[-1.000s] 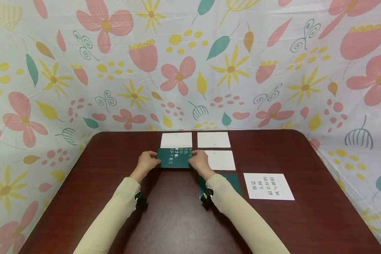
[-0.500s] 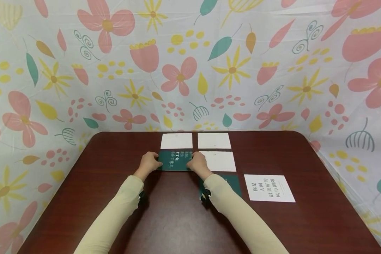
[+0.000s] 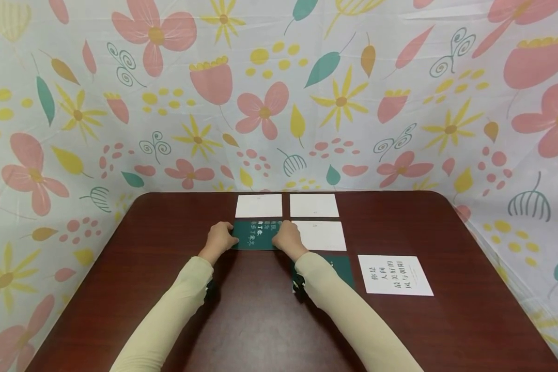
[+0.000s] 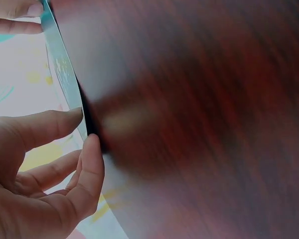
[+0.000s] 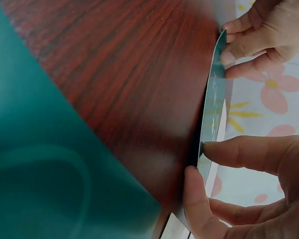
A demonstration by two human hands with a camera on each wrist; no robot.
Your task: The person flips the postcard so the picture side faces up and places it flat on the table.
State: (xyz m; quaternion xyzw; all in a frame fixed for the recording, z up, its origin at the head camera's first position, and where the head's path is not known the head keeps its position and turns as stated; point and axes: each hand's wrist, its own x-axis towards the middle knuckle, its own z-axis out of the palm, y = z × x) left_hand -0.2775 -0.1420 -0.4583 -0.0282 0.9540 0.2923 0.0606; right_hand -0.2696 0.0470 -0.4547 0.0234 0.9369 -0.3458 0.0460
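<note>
A dark green card with pale Chinese lettering spans the two hands near the table's far side. My left hand pinches its left end between thumb and fingers. At the other end, my right hand pinches it the same way. Both wrist views show the card almost edge-on and slightly bowed, with a dark shadow under its near edge. Just beyond it lies a white card. To its right another white card lies flat, its left side partly behind the right hand.
One more white card lies at the back. A second green card is partly covered by the right sleeve. Beside it lies a white card with black lettering. The dark wooden table meets a flowered cloth behind.
The green card has come slightly toward me and a little right, widening the gap to the white card behind it. Both hands keep their hold and moved with it.
</note>
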